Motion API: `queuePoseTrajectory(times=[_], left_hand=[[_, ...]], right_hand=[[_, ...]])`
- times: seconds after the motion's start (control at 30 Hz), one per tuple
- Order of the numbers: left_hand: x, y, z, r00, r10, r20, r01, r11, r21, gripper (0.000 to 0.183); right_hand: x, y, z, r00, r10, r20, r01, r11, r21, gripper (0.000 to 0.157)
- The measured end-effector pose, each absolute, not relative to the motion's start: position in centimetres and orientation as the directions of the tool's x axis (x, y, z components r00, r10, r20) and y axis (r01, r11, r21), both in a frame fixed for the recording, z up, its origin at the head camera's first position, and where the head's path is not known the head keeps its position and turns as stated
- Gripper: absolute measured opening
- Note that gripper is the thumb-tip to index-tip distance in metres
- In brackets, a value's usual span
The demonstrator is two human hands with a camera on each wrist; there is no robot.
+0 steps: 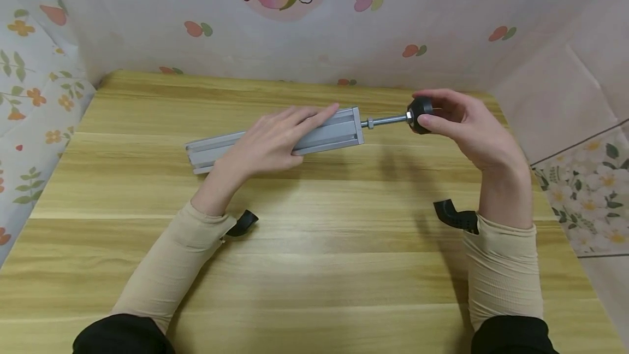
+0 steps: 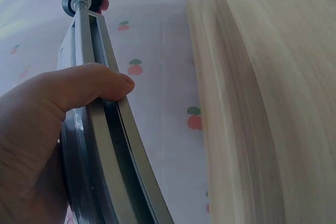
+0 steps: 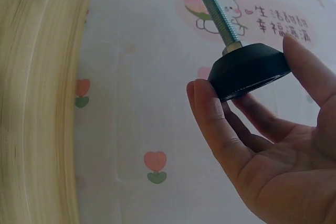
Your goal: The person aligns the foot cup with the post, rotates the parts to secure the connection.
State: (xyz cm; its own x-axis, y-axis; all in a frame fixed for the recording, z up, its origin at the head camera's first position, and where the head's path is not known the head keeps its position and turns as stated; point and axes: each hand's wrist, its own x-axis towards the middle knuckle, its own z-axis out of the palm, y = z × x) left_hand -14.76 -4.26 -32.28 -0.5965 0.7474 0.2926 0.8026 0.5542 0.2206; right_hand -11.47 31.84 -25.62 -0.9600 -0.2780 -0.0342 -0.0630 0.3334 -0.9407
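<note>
My left hand [image 1: 267, 141] grips a silver aluminium profile [image 1: 329, 131] with long slots, its thumb [image 2: 100, 85] bent across one slotted side in the left wrist view. From the profile's right end cap [image 1: 358, 125] a threaded rod [image 1: 390, 120] sticks out, with a nut [image 1: 371, 123] near the cap. A round black levelling foot [image 1: 419, 115] sits at the rod's far end. My right hand [image 1: 472, 127] pinches that foot by its rim between thumb and fingers. In the right wrist view the foot's black cone [image 3: 247, 69] shows, with the palm below it.
A wood-grain table [image 1: 314, 266] lies under both hands. Behind it hangs a white printed sheet [image 1: 457, 15], and a floral sheet [image 1: 39, 97] covers the left side. Black curved camera mounts [image 1: 454, 216] stick out from both sleeves.
</note>
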Motion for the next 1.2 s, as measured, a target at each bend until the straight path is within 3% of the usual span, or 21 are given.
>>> queuePoseTrajectory(times=[0.6,1.2], left_hand=[[-15.2,-3.7,-33.1,-0.602,0.781,0.165,0.787,0.545,0.291,0.098],[-15.6,-3.0,-33.8,-0.579,0.815,0.03,0.771,0.535,0.346,0.098]], right_hand=[[-11.1,33.1,-26.7,-0.953,-0.234,-0.193,0.027,0.57,-0.821,0.046],[-11.5,34.4,-28.6,-0.914,-0.293,-0.282,0.051,0.605,-0.795,0.045]])
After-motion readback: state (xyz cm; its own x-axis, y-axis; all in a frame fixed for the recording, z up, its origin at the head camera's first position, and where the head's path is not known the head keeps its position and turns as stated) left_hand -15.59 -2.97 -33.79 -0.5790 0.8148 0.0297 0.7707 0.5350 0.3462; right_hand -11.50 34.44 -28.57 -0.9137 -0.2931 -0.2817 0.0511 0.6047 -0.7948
